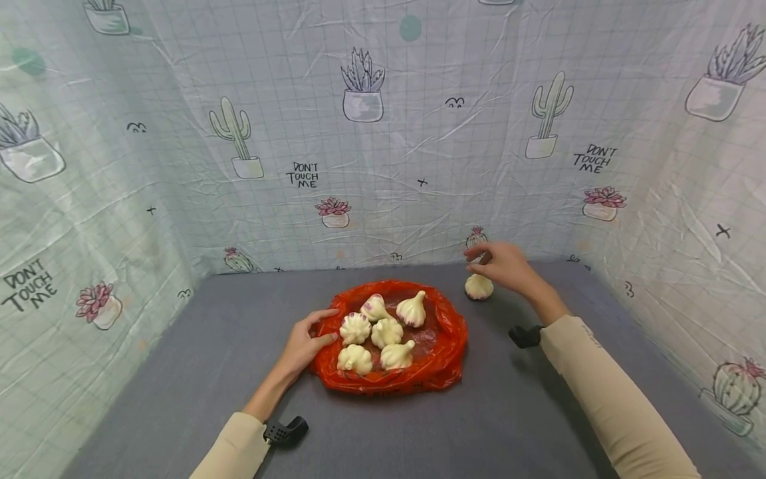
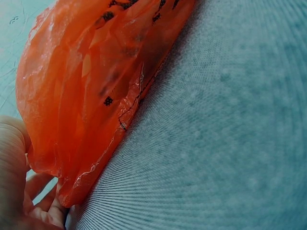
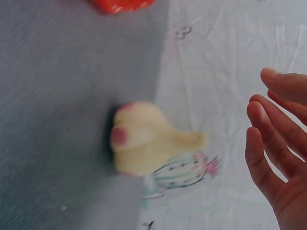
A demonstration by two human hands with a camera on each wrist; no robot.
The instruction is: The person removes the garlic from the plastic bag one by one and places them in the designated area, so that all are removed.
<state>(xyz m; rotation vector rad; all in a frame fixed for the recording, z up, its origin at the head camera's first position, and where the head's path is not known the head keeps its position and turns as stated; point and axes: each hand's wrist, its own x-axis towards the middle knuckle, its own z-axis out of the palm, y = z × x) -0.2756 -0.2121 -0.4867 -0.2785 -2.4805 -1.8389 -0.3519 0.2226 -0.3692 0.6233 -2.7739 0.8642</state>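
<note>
A red plastic bag point(image 1: 451, 346) lies spread with its mouth up, and several garlic bulbs point(image 1: 386, 332) sit inside it. At its left edge my left hand point(image 1: 304, 342) grips the rim; in the left wrist view the thumb and fingers lie on either side of the bag's orange-looking film point(image 2: 72, 105). My right hand point(image 1: 503, 265) hovers over a single garlic bulb point(image 1: 479, 287) to the right of the bag. Seen from the right wrist, that bulb point(image 3: 144, 139) stands upright on the table, apart from the loosely bent fingers point(image 3: 268, 139), which hold nothing.
A grey cloth-covered table point(image 1: 239, 319) carries everything. Behind it and at both sides hangs a pale curtain point(image 1: 383, 153) printed with cacti, close behind the lone bulb. Black wrist cameras point(image 1: 286, 432) are strapped to both wrists.
</note>
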